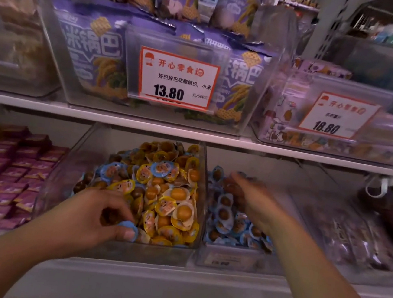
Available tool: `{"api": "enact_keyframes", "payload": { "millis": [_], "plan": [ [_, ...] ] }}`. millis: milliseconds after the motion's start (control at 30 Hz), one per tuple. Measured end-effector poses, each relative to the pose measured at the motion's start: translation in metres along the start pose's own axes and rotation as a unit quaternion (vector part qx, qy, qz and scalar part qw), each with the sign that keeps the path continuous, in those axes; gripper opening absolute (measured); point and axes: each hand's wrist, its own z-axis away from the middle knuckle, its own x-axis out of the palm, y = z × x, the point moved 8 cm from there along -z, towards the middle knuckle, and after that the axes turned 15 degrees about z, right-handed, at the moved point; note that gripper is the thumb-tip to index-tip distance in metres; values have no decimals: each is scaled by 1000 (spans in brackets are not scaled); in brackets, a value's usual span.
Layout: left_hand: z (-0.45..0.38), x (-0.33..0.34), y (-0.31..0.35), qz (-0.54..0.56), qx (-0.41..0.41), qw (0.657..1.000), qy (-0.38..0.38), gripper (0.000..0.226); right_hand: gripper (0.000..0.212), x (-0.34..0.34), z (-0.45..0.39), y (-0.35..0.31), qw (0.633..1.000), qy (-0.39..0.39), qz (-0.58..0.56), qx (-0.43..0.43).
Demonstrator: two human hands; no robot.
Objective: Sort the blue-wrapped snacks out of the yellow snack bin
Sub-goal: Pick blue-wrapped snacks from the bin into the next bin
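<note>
A clear bin (202, 173) on the lower shelf holds a heap of yellow-wrapped snacks (173, 195) with some blue-wrapped ones (113, 169) mixed in near the top left. My left hand (96, 213) reaches into its near left corner, and its thumb and fingers pinch one blue-wrapped snack (126, 225). Right beside it stands a second clear bin (235, 257) filled with blue-wrapped snacks (227, 215). My right hand (248, 198) hovers over that bin, blurred by motion, fingers pointing toward its back. Whether it holds anything is hidden by the blur.
A bin of purple packets (13, 173) sits to the left, and a bin of dark wrapped items (352, 228) to the right. The white shelf (216, 138) above carries bins of large purple bags (92, 50) with price tags (176, 78).
</note>
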Motion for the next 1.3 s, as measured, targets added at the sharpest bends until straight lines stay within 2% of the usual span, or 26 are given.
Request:
{"api": "enact_keyframes", "payload": {
  "millis": [33,67,133,200,233,300,367,433,500,533,600,733,833,900,933,1000,1033,1133,1200,1233,1300],
  "plan": [
    [0,-3,-3,20,-4,1000,20,30,61,-5,-1,-6,999,30,20,-9],
    [-1,-9,-5,43,-3,997,59,27,51,-14,-3,-14,995,86,48,-32],
    [0,-22,-7,112,6,983,148,23,17,-29,6,-35,974,192,65,-105],
    [2,-33,-8,195,13,955,222,12,22,-25,26,-62,948,236,81,-198],
    [5,-39,-9,215,21,942,258,6,22,-15,39,-74,938,232,95,-237],
    [14,-48,-12,193,20,929,315,17,20,19,60,-101,915,194,156,-319],
    [19,-48,-15,152,3,933,327,19,32,63,67,-124,880,146,266,-365],
    [20,-45,-14,98,-3,940,326,18,43,109,60,-139,817,95,422,-381],
    [17,-42,-8,5,-3,950,312,21,47,141,42,-144,759,49,551,-344],
    [12,-39,-6,-38,-8,953,299,26,48,148,33,-145,742,34,588,-320],
    [1,-37,-5,-94,-21,956,277,35,46,151,18,-142,739,12,608,-290],
    [-34,-37,-18,-188,-68,951,236,44,41,140,16,-140,743,21,600,-297],
    [-57,-27,-42,-178,-141,965,135,48,34,124,27,-150,718,112,605,-325],
    [-62,-23,-50,-163,-143,971,101,46,34,122,34,-162,732,141,561,-361],
    [-62,-23,-52,-150,-135,974,99,45,35,128,37,-166,745,123,535,-378],
    [-57,-25,-48,-114,-112,980,122,38,38,153,36,-171,764,41,503,-402],
    [-54,-28,-44,-95,-97,980,147,32,37,167,34,-171,760,1,506,-407],
    [-43,-34,-38,-76,-77,972,207,19,33,198,19,-161,716,-84,573,-389],
    [-34,-37,-36,-66,-69,966,239,20,32,201,12,-154,681,-102,619,-377],
    [-31,-38,-35,-62,-64,964,252,21,32,198,9,-151,677,-103,627,-370],
    [-26,-40,-34,-55,-59,960,268,22,29,189,4,-148,695,-92,614,-364]
  ]
}}
